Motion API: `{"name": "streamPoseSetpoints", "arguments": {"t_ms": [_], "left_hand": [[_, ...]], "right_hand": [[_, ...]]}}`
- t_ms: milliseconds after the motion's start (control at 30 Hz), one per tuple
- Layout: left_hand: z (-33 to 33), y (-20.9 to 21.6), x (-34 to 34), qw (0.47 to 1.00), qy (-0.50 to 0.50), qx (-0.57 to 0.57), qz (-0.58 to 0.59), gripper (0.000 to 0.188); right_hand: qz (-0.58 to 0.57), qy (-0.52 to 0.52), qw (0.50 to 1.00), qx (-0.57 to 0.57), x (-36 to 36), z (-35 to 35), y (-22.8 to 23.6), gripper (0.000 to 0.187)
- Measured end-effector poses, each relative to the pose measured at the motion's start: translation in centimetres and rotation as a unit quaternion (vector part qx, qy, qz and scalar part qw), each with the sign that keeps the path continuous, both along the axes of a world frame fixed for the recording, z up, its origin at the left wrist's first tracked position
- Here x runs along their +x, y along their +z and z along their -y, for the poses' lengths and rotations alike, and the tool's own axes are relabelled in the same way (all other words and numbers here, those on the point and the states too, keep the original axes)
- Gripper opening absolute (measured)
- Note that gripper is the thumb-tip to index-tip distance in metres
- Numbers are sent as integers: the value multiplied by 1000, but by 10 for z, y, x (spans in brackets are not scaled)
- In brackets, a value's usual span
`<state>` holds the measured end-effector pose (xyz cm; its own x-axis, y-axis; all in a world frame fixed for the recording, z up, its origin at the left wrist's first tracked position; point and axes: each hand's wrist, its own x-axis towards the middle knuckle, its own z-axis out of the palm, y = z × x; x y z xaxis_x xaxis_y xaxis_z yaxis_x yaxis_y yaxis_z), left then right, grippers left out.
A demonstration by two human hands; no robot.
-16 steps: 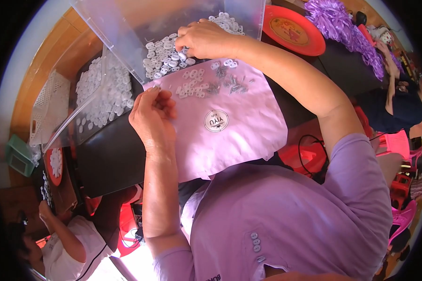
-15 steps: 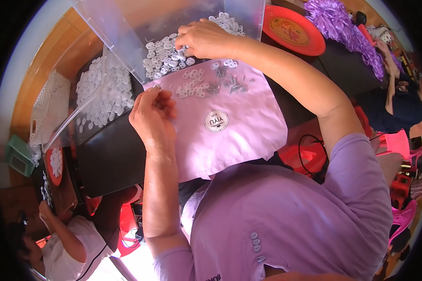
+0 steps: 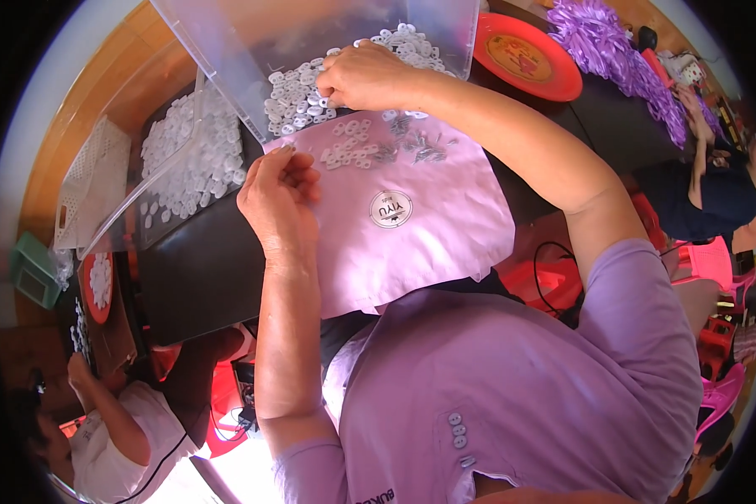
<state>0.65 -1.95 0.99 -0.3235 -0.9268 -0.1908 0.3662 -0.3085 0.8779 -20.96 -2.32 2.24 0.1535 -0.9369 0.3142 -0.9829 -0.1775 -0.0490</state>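
My left hand (image 3: 279, 189) is held over the left edge of a pink cloth (image 3: 445, 218), thumb and fingers pinched together. Something tiny and pale shows at its fingertips, too small to name. My right hand (image 3: 368, 77) reaches into a clear plastic bin (image 3: 252, 50) tipped toward me, its fingers bent down and closed at the near edge of a heap of small white oval plastic pieces (image 3: 292, 105). What those fingertips hold is hidden. On the cloth lie a group of clear-white pieces (image 3: 350, 153) and scattered thin grey metal bits (image 3: 428, 149).
A second clear container (image 3: 195, 160) with many white pieces stands at left. At the back right are a red plate (image 3: 525, 59) and a pile of purple ribbons (image 3: 617, 55). One co-worker (image 3: 126, 428) sits at lower left, another (image 3: 697, 193) at right.
The view has shifted slightly. My right hand has drawn its fingers closer together at the near edge of the white heap. My left hand keeps its pinch in about the same place.
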Motion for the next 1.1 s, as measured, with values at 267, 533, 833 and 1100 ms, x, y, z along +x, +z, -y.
{"name": "streamPoseSetpoints", "arguments": {"t_ms": [267,533,833,1100], "left_hand": [[1,-1,0,1000,5,0,-6,12],[2,-5,-6,987,20,-106,-120,14],[1,-4,-1,983,-74,-4,-168,30],[0,-3,-3,990,-44,-34,-131,24]], "right_hand": [[45,-8,999,-26,6,-6,7,8],[115,164,980,2,79,-69,14,7],[398,127,908,-25,99,-62,-5,9],[493,90,864,-44,106,-70,-9,10]]}}
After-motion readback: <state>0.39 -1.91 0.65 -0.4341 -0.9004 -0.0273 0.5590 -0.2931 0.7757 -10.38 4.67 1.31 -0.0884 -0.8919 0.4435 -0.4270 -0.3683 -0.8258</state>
